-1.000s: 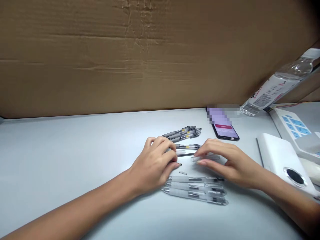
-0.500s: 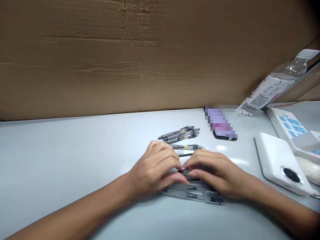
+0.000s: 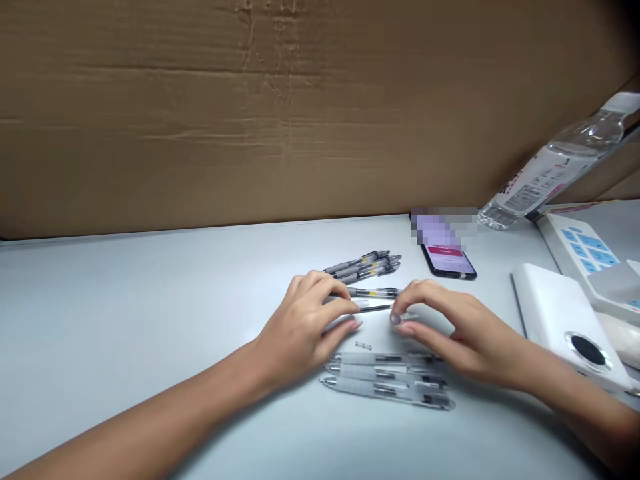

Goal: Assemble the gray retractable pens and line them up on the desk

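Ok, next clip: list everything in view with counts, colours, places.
cardboard sheet: one, brown, at back
table: one, pale grey, underneath
bunched pens: about four, grey, centre back
yellow-banded pen: one, grey, ahead of them
front pens: three, grey, nearest person
tiny part: one, pale, beyond those
phone: one, black, back right
water bottle: one, clear, back right
white device: one, black circle, right
box: one, white and blue, far right
left hand: fingers over dark pen part
right hand: fingertips around small clear part
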A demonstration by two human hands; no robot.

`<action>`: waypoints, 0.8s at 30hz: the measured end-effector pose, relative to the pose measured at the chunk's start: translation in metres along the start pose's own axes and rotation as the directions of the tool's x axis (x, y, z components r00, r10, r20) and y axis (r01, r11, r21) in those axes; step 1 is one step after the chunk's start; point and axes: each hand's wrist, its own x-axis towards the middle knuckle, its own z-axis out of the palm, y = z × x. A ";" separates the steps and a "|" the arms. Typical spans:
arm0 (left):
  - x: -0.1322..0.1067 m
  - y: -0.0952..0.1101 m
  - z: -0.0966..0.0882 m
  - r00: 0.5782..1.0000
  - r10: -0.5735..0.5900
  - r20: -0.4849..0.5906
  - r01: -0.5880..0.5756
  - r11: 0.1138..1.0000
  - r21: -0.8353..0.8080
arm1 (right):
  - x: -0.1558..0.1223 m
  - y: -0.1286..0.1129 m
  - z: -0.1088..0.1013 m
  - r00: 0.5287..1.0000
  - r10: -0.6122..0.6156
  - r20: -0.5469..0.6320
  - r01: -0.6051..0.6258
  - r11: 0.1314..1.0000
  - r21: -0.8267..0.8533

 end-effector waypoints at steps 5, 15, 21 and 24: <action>0.000 -0.001 0.002 0.999 -0.029 0.019 0.028 0.999 0.039 | 0.002 0.013 -0.012 0.999 0.030 0.033 -0.023 0.975 -0.219; 0.001 -0.001 0.003 0.999 -0.031 0.018 0.030 0.996 0.080 | -0.002 0.028 -0.022 0.984 0.153 0.089 -0.110 0.922 -0.372; 0.000 0.000 0.003 0.999 -0.040 0.022 0.039 0.997 0.067 | -0.004 0.035 -0.031 0.968 0.216 0.125 -0.154 0.912 -0.381; 0.000 0.000 0.003 0.998 -0.048 0.030 0.046 0.997 0.059 | -0.004 0.037 -0.033 0.961 0.236 0.143 -0.166 0.909 -0.381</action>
